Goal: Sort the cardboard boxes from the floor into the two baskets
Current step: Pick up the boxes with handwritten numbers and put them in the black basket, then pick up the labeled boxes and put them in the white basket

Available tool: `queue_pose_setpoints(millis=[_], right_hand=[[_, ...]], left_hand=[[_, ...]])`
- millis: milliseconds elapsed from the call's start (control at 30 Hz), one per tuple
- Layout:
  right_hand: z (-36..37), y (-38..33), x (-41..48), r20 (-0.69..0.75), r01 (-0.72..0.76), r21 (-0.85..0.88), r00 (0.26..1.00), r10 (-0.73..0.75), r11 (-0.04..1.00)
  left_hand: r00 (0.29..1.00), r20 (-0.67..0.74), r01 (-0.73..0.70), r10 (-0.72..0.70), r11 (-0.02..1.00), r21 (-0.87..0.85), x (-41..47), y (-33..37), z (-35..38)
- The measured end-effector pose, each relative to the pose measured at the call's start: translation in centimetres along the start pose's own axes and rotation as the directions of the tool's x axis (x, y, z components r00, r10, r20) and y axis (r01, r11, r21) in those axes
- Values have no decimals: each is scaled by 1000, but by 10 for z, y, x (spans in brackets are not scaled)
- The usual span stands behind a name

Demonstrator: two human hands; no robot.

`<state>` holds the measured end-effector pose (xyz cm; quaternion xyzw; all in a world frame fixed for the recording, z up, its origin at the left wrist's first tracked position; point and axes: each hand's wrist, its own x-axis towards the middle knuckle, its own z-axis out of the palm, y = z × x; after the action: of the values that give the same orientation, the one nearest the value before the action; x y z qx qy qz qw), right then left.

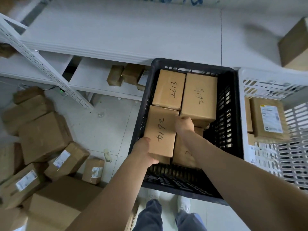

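Cardboard box marked 2614 is held over the near left part of the black basket, resting on other boxes inside. Left hand grips its near left corner, thumb on top, fingers wrapped under the edge. Right hand is closed on its far right corner. Beyond it lie the box marked 2613 and a second handwritten box, side by side against the far wall. White basket stands touching on the right, holding labelled parcels. Loose boxes are piled on the floor to the left, before white shelving.
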<state>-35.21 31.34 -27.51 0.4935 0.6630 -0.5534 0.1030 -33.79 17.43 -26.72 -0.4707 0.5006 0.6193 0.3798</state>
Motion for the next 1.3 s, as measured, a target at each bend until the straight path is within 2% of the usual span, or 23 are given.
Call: queue_pose_setpoints(millis=[100,233,367,467,600,733,833,933,1033,1200,1300], right_hand=[[-7,-15,-12,-33,89,43,996,-88,995],[-22,-39,-40,-71,235,138,971,-227,962],[-46,-54,-69,-163,368,222,927,-338,903],[-75,-54,-89,-261,434,295,894,-365,851],[-124,-34,-119,-423,526,392,832,-359,755],[-181,2,-154,-586,602,431,753,-299,672],[-227,44,-186,-689,647,437,687,-229,625],[-272,104,-223,-788,672,419,603,-123,610],[-315,179,-265,-861,663,405,508,18,629],[-376,306,-346,-897,652,433,377,229,622],[-408,372,-388,-902,651,430,287,321,626]], left_hand=[[994,101,-49,39,994,99,-20,15,-3],[952,168,-290,256,929,229,-54,43,15],[840,312,-514,443,834,200,-84,54,44],[758,427,-615,494,759,214,-104,47,66],[586,613,-759,530,625,184,-141,16,100],[317,853,-866,415,493,82,-181,-38,136],[219,935,-884,280,462,69,-204,-94,159],[174,977,-904,121,413,110,-223,-171,174],[158,986,-886,-47,433,163,-245,-262,173],[166,957,-856,-236,447,259,-286,-409,154],[149,932,-860,-331,422,288,-304,-481,145]])
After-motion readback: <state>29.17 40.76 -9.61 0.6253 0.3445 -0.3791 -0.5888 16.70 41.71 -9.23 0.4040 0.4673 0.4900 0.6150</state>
